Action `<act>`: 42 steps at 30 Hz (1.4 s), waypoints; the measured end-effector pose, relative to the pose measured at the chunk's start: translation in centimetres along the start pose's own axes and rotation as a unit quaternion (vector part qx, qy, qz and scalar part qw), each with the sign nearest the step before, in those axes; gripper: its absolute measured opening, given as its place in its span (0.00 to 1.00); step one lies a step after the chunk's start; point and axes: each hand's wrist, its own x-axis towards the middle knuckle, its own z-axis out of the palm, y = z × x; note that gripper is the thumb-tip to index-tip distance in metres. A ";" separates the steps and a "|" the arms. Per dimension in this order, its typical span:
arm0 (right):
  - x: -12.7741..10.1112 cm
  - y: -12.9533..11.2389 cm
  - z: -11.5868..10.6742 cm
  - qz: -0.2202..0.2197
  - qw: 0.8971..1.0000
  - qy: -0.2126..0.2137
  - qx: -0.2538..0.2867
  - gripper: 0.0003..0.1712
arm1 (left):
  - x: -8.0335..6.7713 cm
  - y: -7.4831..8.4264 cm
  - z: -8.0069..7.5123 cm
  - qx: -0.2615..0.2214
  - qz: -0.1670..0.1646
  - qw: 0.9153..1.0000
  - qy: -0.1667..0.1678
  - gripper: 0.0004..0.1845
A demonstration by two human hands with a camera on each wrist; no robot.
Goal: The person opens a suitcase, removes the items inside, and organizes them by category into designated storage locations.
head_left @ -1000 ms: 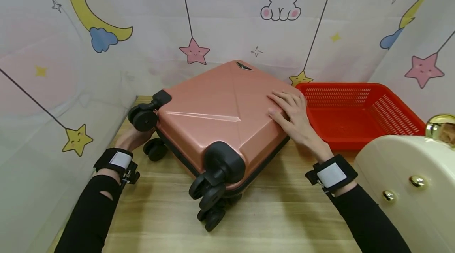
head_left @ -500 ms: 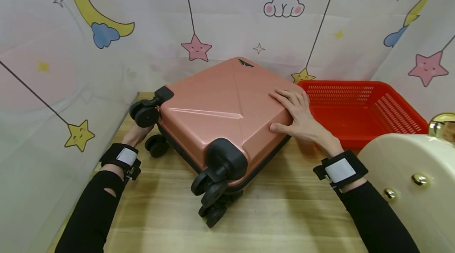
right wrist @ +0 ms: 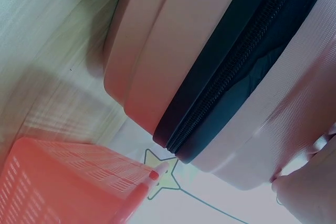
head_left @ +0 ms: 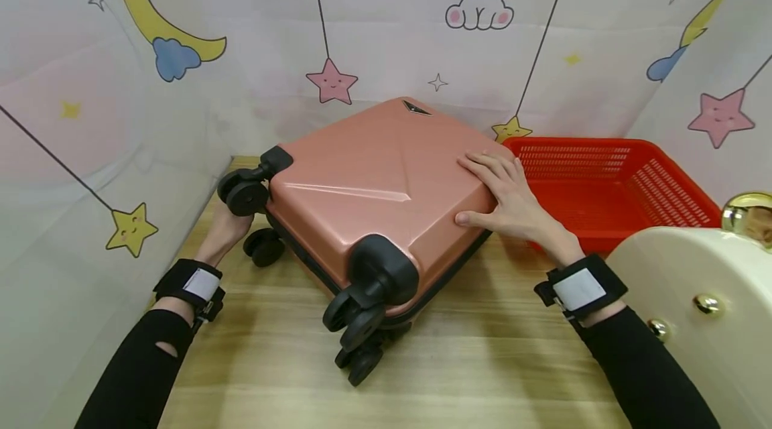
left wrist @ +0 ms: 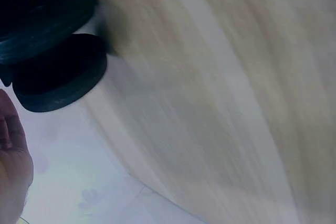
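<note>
A pink hard-shell suitcase [head_left: 374, 174] lies on its broad side, one corner towards me, with black caster wheels at its near and left corners. On its right edge rests my right hand [head_left: 509, 204], fingers spread over the top face and thumb along the side. The right wrist view shows the suitcase's black zipper [right wrist: 226, 77] below that hand. My left hand [head_left: 228, 228] is at the left corner, behind the upper caster wheel [head_left: 244, 193], its fingers hidden there. In the left wrist view, only part of the left hand [left wrist: 13, 166] shows beside a black wheel [left wrist: 58, 77].
A red plastic basket [head_left: 603, 238] stands right of the suitcase. At the right front is a cream rounded object [head_left: 681, 281] with gold knobs. Wooden tabletop [head_left: 482, 362] extends in front. A printed cloth [head_left: 386, 33] hangs behind and to the left.
My right thumb has slid from the top face to the suitcase's side, and the right wrist has shifted slightly right. The left forearm has swung a little left since half a second ago. The suitcase stays put.
</note>
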 end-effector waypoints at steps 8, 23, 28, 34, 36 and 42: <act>0.0 -0.3 0.1 0.008 1.000 0.001 -0.015 0.54 | -2.7 0.3 -2.0 -0.015 -0.068 0.997 -0.042 0.11; -0.2 0.0 0.3 0.002 1.000 0.009 -0.025 0.54 | -7.3 4.4 -2.6 -0.037 0.040 0.995 -0.081 0.10; -0.3 0.0 0.2 0.000 1.000 0.014 -0.023 0.54 | -8.1 6.1 -1.9 -0.088 0.096 0.985 -0.115 0.13; -0.3 -0.1 0.2 0.001 1.000 0.009 -0.026 0.54 | -8.9 7.7 -1.1 -0.129 0.120 0.971 -0.164 0.14; -0.3 -0.1 0.2 0.004 1.000 0.007 -0.026 0.54 | -9.0 8.2 -0.8 -0.148 0.124 0.963 -0.186 0.14; -0.3 -0.2 0.2 0.005 1.000 0.006 -0.024 0.53 | -9.5 9.8 0.8 -0.215 0.153 0.935 -0.239 0.14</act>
